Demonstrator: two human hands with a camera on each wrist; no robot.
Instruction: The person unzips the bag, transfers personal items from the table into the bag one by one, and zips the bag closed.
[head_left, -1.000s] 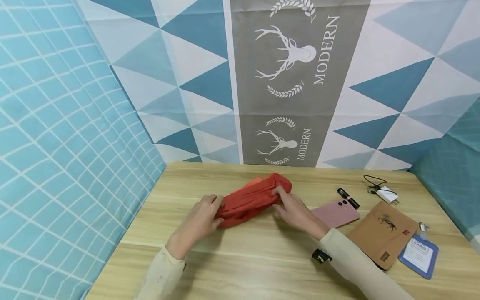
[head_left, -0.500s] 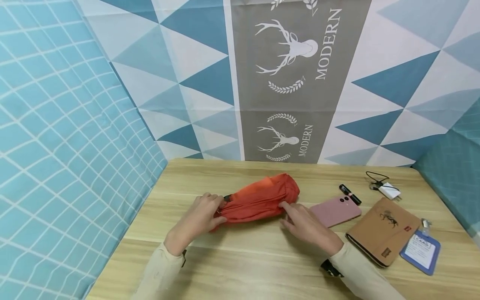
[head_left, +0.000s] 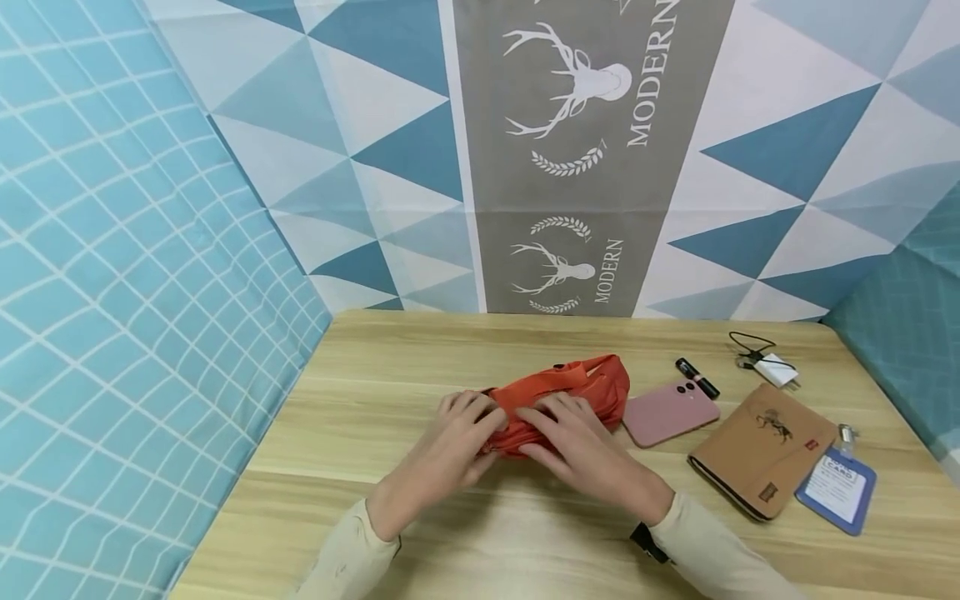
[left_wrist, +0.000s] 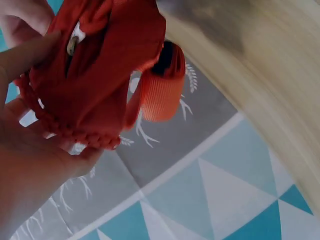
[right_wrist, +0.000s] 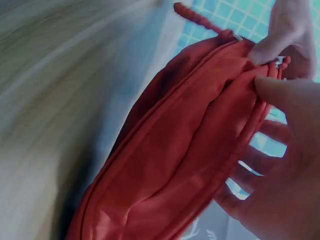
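In the head view a red zippered pouch (head_left: pixel 613 392) with an orange strap lies at the middle of the table, tilted up toward me. My left hand (head_left: pixel 448 446) grips its left end. My right hand (head_left: pixel 585 446) holds the near side close by, thumb in front and fingers behind. Both hands meet near a metal zipper pull (right_wrist: pixel 279 62) in the right wrist view, the left fingers pinching the fabric beside it. A red braided cord (left_wrist: pixel 85 137) runs along the pouch's edge in the left wrist view, and the ribbed orange strap (left_wrist: pixel 161 97) loops out beside it.
To the right lie a pink phone (head_left: pixel 670 414), a black lipstick-like tube (head_left: pixel 697 378), a brown notebook (head_left: pixel 761 450) and a blue-framed card holder (head_left: pixel 836 492). A white charger (head_left: pixel 776 370) with a black cable sits near the back. A patterned cloth (head_left: pixel 405 167) hangs behind the table.
The pouch has turned to show its orange strap and shifted right. My left hand has moved right along with it, and the two hands have come close together.
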